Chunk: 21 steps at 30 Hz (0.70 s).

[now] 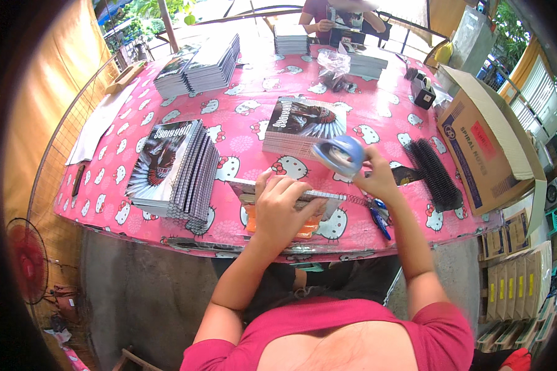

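Near the front edge of the pink patterned counter (241, 148), the left hand (282, 203) clamps a notebook (246, 188) whose spiral coil (356, 199) sticks out rightward, and the right hand (377, 178) grips a blurred blue object (348, 150) that, if swung too low, could bend the coil.

Looks like smooth, glossy plastic on the pink tablecloth (244, 123), and like sleek coated paper on the covers of the left notebook stack (161, 164) and the middle notebook stack (306, 120). Shows shiny, smooth plastic on the motion-blurred blue roll (340, 154), paper in the held notebook (244, 188), and dark, ridged plastic-looking wire in the black binding coils (436, 176). Reads as matt brown cardboard on the open carton (486, 142), crinkled clear film in the plastic bag (334, 65), and soft, matt cloth in the crimson shirt (328, 309).
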Available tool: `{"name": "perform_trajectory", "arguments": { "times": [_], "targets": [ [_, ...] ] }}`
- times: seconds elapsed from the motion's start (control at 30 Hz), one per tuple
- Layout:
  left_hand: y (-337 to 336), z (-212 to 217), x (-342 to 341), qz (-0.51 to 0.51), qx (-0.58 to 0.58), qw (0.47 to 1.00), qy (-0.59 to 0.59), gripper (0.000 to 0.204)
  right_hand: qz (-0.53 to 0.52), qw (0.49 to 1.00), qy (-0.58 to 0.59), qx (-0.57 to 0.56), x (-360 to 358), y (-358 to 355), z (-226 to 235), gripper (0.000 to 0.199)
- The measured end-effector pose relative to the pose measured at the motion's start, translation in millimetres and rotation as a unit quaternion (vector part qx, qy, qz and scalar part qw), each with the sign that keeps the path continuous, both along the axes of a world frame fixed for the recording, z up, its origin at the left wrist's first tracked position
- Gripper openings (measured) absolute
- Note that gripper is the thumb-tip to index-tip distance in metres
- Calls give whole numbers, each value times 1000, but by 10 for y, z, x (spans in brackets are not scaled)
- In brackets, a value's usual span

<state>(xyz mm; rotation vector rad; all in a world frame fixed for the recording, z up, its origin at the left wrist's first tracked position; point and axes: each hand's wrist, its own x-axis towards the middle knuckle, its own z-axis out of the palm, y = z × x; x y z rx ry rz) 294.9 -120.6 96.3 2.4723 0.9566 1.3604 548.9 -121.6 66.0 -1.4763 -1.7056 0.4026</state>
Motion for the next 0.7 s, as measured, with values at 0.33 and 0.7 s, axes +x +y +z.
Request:
{"name": "perform_trajectory", "arguments": {
  "times": [0.33, 0.7],
  "targets": [
    [8, -42, 28, -5, 3, 1000, -14, 25, 96, 905, 414, 1, 101, -175, 9, 36],
    [64, -57, 29, -19, -17, 999, -23, 32, 223, 959, 171, -35, 58, -83, 277, 30]
  ]
}}
